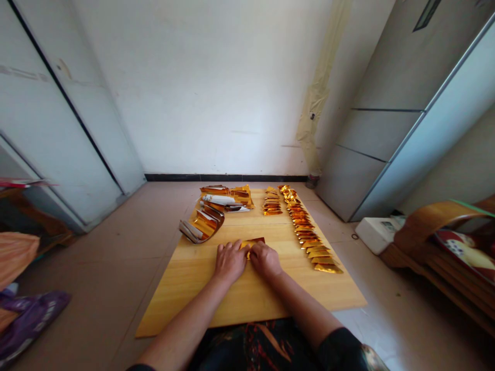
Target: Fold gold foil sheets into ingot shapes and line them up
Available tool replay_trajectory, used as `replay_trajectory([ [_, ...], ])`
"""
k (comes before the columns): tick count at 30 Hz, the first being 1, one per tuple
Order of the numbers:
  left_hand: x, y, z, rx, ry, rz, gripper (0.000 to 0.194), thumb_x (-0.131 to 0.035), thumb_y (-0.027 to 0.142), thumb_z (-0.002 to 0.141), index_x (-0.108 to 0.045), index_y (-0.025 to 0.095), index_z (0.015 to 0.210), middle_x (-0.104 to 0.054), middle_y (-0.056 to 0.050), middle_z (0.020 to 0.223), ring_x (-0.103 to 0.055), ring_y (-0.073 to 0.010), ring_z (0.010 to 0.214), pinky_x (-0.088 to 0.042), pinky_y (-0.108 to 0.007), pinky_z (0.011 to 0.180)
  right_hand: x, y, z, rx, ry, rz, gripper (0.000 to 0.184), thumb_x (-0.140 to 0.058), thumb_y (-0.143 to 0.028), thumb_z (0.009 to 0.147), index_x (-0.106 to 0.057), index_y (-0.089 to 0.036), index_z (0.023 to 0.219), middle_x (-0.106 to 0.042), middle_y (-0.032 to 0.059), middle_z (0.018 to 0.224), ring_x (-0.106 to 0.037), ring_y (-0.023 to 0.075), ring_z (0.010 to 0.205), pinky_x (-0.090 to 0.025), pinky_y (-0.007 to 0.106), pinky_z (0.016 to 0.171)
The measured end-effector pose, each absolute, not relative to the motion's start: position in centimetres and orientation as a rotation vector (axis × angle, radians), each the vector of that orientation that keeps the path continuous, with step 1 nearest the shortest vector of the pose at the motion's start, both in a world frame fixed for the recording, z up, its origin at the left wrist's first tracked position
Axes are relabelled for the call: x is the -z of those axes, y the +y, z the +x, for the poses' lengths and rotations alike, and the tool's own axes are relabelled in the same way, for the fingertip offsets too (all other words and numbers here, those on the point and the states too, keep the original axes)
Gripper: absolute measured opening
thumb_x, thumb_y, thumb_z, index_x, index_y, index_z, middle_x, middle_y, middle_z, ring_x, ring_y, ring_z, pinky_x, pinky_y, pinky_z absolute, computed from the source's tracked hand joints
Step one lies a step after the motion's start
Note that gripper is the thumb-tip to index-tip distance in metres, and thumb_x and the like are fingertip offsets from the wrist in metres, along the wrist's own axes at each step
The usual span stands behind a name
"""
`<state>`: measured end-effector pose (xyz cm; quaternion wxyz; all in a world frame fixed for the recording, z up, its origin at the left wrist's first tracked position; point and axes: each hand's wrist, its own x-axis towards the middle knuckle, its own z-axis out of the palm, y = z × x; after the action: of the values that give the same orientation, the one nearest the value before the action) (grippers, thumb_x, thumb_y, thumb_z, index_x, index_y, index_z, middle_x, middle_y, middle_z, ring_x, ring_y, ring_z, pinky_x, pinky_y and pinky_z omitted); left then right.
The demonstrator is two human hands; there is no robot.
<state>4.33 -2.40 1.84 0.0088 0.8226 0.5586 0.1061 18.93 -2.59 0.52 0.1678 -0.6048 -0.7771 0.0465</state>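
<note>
A sheet of gold foil paper point(253, 241) lies on the wooden board in front of me, partly covered by my fingers. My left hand point(231, 262) rests on its left side, fingers bent and pressed down on it. My right hand point(266, 260) is closed in a pinch at the sheet's right side, close against the left fingertips. What the fingertips grip is mostly hidden. To the right runs a long row of folded gold foil pieces point(303, 226), overlapping each other. A shorter row of folded pieces point(273, 202) stands left of its far end.
At the board's far left lie a pile of gold foil sheets point(242, 195) and a curled bundle of sheets point(204, 224). The wooden board point(181, 288) sits low over the tiled floor. A refrigerator point(371, 123), a white box point(377, 234) and a wooden seat point(421, 257) stand right.
</note>
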Motion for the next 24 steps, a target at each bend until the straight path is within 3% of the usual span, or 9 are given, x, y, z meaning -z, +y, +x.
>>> replay_trajectory([
  [6,-1.2,-2.3,3.9,-0.435,1.728,2.539,0.034,-0.048,0.026,0.087,-0.059,0.039,0.116,-0.056,-0.001,0.128,-0.043,-0.0259,0.117,-0.018,-0.055,0.103,-1.5,-3.2,20.3,-0.291,-2.13,-1.807,0.018,-0.048,-0.018,0.087,-0.066,-0.021,0.086,-0.064,0.0022,0.091,-0.059,0.0115,0.084,-0.039,0.017,0.071],
  [13,-0.8,-1.8,3.4,-0.389,1.686,2.455,0.035,-0.049,0.037,0.085,-0.057,0.039,0.119,-0.052,-0.001,0.132,-0.041,-0.0257,0.12,-0.023,-0.054,0.102,-2.2,-2.7,20.0,-0.369,-2.076,-1.949,0.02,-0.048,-0.015,0.083,-0.066,-0.021,0.085,-0.067,0.0038,0.092,-0.061,0.0128,0.083,-0.039,0.02,0.069],
  [16,-0.6,-1.6,3.2,-0.36,1.674,2.439,0.037,-0.049,0.035,0.084,-0.055,0.04,0.121,-0.05,-0.001,0.134,-0.04,-0.0253,0.122,-0.022,-0.054,0.103,-2.6,-2.4,19.2,-0.363,-2.059,-2.033,0.013,-0.054,-0.025,0.081,-0.065,-0.02,0.086,-0.067,0.0053,0.09,-0.063,0.0156,0.082,-0.04,0.022,0.067],
  [20,-0.5,-1.4,3.1,-0.317,1.668,2.42,0.038,-0.047,0.032,0.084,-0.054,0.041,0.121,-0.048,-0.001,0.135,-0.038,-0.0246,0.124,-0.022,-0.052,0.103,-3.2,-2.2,18.3,-0.344,-2.031,-2.13,0.03,-0.062,-0.043,0.074,-0.064,-0.019,0.092,-0.067,0.0085,0.095,-0.064,0.0211,0.086,-0.044,0.027,0.068],
  [24,-0.5,-1.5,3.0,-0.305,1.667,2.433,0.038,-0.045,0.031,0.085,-0.054,0.041,0.121,-0.047,-0.001,0.136,-0.038,-0.0246,0.125,-0.022,-0.052,0.103,-3.5,-2.1,17.8,-0.338,-2.018,-2.167,0.039,-0.063,-0.048,0.071,-0.063,-0.019,0.098,-0.066,0.0103,0.101,-0.064,0.0237,0.091,-0.046,0.03,0.072],
])
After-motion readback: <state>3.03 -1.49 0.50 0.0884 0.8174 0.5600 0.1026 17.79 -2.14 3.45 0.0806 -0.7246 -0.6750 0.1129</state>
